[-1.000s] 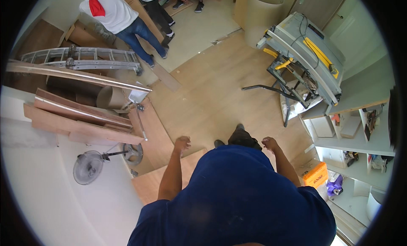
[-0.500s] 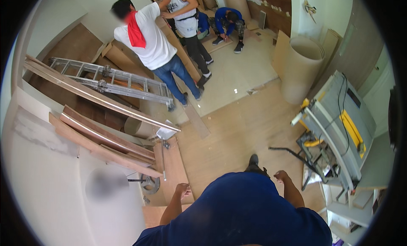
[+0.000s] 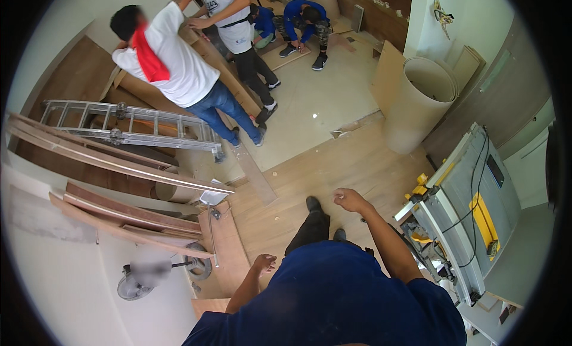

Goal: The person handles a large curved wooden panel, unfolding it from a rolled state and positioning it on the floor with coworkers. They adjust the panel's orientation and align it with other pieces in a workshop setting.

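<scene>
My left hand hangs low beside my body, its fingers loosely bent and apart, with nothing seen in them. It is nearest to wooden boards lying on the floor at the left. Out in front of me, over the wood-look floor, my right hand is raised with its forearm stretched forward. Its fingers are half curled and hold nothing that I can see. To the right of that arm stands a table saw with a grey top, yellow parts and a black cord.
An aluminium ladder and long boards lie at the left, with a fan below. A person in white and another in a light vest stand ahead. Blue-clad people crouch farther back. A large rolled sheet stands right.
My right hand has swung forward and up from beside my body. My legs show further forward. The table saw and boards have shifted in view; the person in white has an arm raised higher.
</scene>
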`<control>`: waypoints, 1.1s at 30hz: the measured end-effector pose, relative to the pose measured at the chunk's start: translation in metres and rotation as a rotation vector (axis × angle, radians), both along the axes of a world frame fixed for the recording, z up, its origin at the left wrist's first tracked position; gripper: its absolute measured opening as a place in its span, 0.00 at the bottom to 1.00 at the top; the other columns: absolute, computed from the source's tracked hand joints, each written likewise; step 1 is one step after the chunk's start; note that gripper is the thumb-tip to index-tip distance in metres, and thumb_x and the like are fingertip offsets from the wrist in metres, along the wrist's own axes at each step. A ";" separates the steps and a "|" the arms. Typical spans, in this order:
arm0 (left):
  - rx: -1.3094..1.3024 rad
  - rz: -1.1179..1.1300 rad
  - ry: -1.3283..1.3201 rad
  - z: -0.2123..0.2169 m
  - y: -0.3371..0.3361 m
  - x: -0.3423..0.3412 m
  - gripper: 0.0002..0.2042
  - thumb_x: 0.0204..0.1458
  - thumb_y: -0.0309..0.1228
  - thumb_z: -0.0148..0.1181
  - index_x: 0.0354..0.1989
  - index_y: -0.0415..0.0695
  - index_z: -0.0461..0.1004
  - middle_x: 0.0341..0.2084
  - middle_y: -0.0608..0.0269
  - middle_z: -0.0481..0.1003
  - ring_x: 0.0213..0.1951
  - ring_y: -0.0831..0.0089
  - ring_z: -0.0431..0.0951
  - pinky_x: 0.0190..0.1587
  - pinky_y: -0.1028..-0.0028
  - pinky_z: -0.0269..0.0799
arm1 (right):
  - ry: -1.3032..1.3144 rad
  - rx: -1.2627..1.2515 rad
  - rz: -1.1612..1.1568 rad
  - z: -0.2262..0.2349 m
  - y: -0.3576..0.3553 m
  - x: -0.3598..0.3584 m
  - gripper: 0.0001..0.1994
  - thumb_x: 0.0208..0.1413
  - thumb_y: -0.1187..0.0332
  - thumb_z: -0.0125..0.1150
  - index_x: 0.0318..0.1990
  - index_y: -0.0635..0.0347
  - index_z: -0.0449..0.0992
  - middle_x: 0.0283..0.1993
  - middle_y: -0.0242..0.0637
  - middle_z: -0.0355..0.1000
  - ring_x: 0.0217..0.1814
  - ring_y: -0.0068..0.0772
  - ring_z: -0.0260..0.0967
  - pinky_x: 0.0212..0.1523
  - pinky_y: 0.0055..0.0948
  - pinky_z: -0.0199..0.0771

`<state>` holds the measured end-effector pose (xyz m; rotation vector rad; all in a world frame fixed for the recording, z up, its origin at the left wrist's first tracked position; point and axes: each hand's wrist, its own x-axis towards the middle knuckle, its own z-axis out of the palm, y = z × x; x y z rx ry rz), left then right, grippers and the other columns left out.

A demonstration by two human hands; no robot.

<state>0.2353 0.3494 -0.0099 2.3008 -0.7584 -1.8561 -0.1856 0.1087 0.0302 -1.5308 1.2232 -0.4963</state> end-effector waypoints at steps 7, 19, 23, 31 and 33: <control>0.055 -0.120 -0.022 -0.025 -0.113 0.009 0.20 0.59 0.44 0.61 0.51 0.40 0.76 0.39 0.52 0.79 0.34 0.61 0.81 0.37 0.62 0.78 | 0.228 -0.015 0.124 0.005 -0.087 -0.031 0.22 0.55 0.54 0.61 0.48 0.65 0.77 0.48 0.54 0.76 0.51 0.53 0.74 0.52 0.41 0.73; -0.252 0.022 0.041 -0.005 -0.456 -0.025 0.15 0.57 0.39 0.61 0.42 0.40 0.77 0.31 0.59 0.78 0.27 0.69 0.77 0.27 0.72 0.73 | 0.426 0.071 -0.150 -0.114 -0.144 -0.148 0.18 0.53 0.62 0.65 0.46 0.68 0.79 0.39 0.49 0.80 0.39 0.39 0.78 0.42 0.33 0.76; -0.288 -0.019 0.143 0.006 -0.505 -0.039 0.15 0.56 0.38 0.61 0.45 0.40 0.78 0.32 0.59 0.78 0.28 0.69 0.78 0.27 0.72 0.73 | 0.272 0.476 -0.234 -0.138 -0.151 -0.163 0.12 0.52 0.67 0.66 0.43 0.62 0.81 0.30 0.38 0.78 0.29 0.30 0.75 0.30 0.32 0.75; 0.048 -0.194 -0.107 -0.053 -0.474 -0.033 0.13 0.58 0.43 0.64 0.35 0.44 0.78 0.19 0.66 0.74 0.16 0.73 0.72 0.17 0.70 0.68 | 0.240 0.746 -0.174 -0.171 -0.238 -0.201 0.17 0.57 0.65 0.63 0.52 0.62 0.78 0.46 0.43 0.78 0.35 0.40 0.77 0.31 0.40 0.81; 0.069 -0.114 -0.157 -0.039 -0.485 -0.051 0.13 0.58 0.43 0.63 0.38 0.45 0.78 0.18 0.66 0.72 0.15 0.73 0.70 0.15 0.70 0.63 | 0.336 0.652 -0.151 -0.154 -0.287 -0.223 0.15 0.55 0.66 0.64 0.49 0.61 0.80 0.42 0.40 0.79 0.34 0.39 0.77 0.30 0.38 0.81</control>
